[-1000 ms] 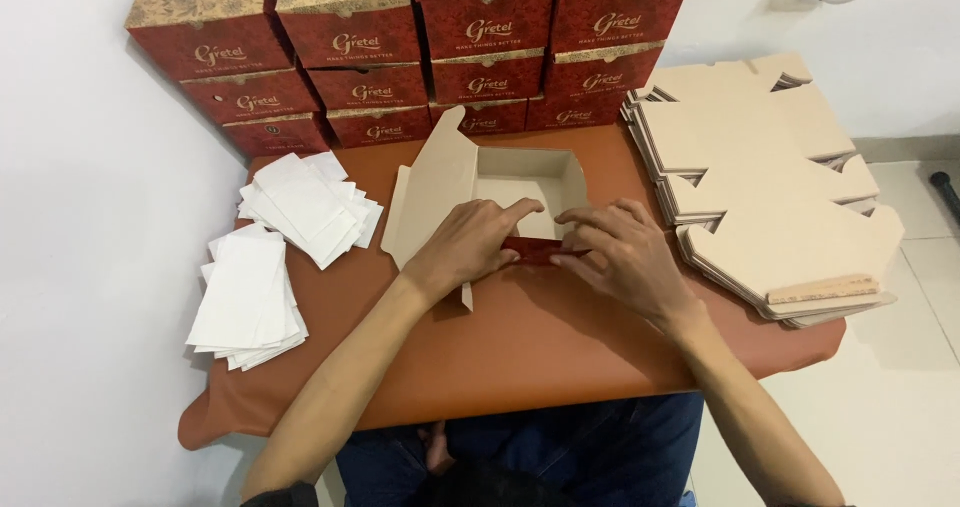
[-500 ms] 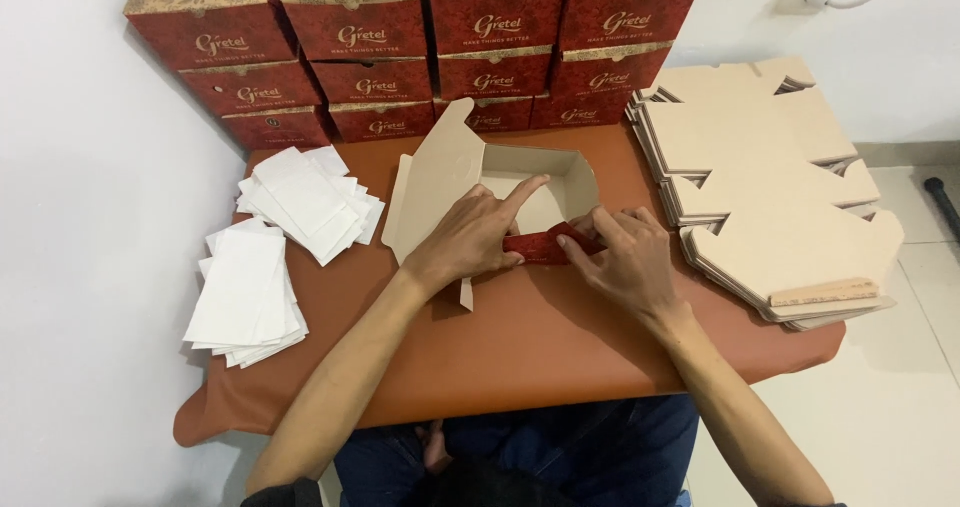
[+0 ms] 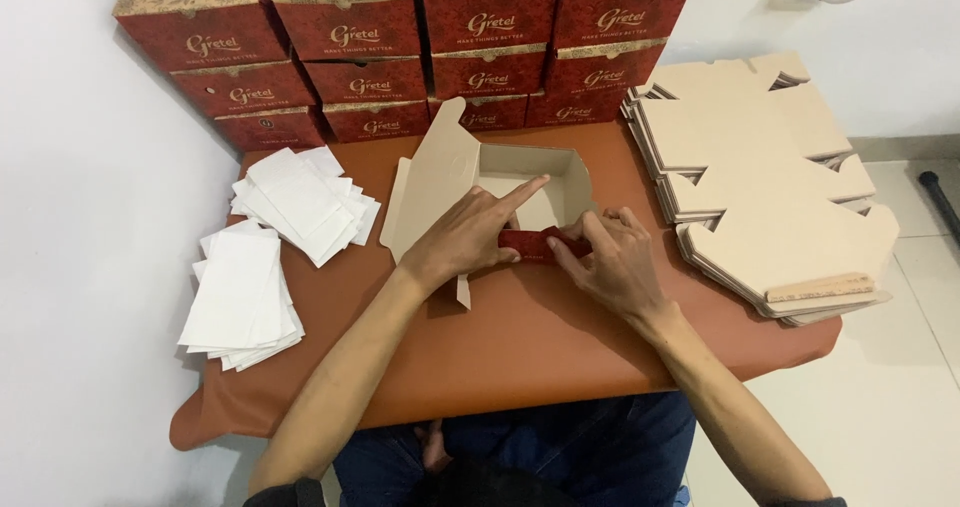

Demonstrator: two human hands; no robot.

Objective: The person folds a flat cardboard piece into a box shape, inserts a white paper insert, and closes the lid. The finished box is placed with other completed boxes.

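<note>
A half-folded cardboard box (image 3: 520, 182), brown inside and dark red outside, sits open at the middle of the orange-brown table (image 3: 520, 347). Its lid flap (image 3: 435, 182) leans up to the left. My left hand (image 3: 470, 232) presses on the box's near wall, index finger pointing into the box. My right hand (image 3: 610, 262) pinches the same red near wall (image 3: 535, 244) from the right side. Both hands grip that front wall between them.
Stacked finished red boxes (image 3: 400, 47) line the wall at the back. A tall pile of flat brown box blanks (image 3: 760, 177) lies at the right. Two heaps of white paper sheets (image 3: 265, 257) lie at the left. The table's near edge meets my lap.
The box's near red wall has been folded up between my hands. My left index finger now stretches out over the box's inside, and both hands have shifted slightly.
</note>
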